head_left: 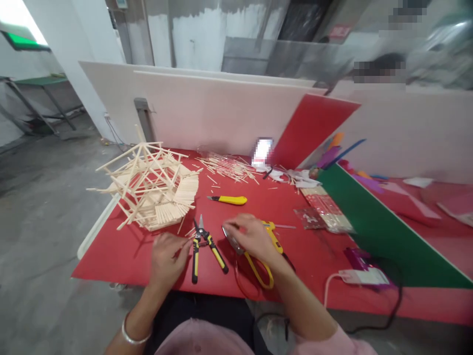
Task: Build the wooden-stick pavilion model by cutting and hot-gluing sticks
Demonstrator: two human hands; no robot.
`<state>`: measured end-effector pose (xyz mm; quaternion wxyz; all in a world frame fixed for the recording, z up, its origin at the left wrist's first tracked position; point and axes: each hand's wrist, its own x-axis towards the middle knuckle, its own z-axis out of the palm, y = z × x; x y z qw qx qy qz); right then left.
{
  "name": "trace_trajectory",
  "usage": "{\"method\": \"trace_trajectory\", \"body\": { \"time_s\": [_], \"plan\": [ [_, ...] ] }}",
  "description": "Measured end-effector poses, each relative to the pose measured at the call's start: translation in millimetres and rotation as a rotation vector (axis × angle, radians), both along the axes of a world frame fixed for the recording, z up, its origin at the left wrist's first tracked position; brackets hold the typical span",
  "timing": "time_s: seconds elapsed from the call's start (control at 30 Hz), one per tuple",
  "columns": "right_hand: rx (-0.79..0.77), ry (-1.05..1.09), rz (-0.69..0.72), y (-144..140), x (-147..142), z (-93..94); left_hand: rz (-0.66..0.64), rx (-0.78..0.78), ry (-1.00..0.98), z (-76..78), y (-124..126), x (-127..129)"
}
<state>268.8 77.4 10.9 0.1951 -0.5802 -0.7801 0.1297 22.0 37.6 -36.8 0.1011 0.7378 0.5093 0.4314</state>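
My left hand (166, 254) rests on the red table (121, 256), its fingertips pinched on a thin wooden stick (185, 240) right beside the yellow-and-black snips (202, 246). My right hand (253, 237) lies palm down over yellow-handled scissors (258, 273), fingers curled on them; the metal blade sticks out to the left under the fingers. A yellow glue gun (272, 231) lies just behind that hand, partly hidden. A dome-like model of wooden sticks (151, 185) stands at the table's left end.
A yellow utility knife (229, 199) lies mid-table, with a heap of loose sticks (227, 166) behind it. Packets of sticks (325, 209) sit to the right by a green divider (373, 231). A power strip (364, 276) and cables lie near the front edge. White boards stand behind.
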Motion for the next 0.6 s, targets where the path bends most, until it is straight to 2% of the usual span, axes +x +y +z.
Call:
{"method": "trace_trajectory", "body": {
  "time_s": [0.13,0.3,0.43,0.6],
  "plan": [
    [-0.029,-0.15,-0.16,79,34,4.4,-0.163,-0.083,-0.174,10.8,29,33],
    [-0.124,-0.339,-0.345,173,65,-13.9,-0.218,-0.153,-0.272,8.0,76,75],
    [-0.148,-0.42,-0.358,218,74,-29.6,-0.187,-0.128,-0.261,-1.7,92,86],
    [-0.124,-0.485,-0.35,250,77,-42.1,-0.144,-0.051,-0.131,-13.1,87,84]
  ]
}}
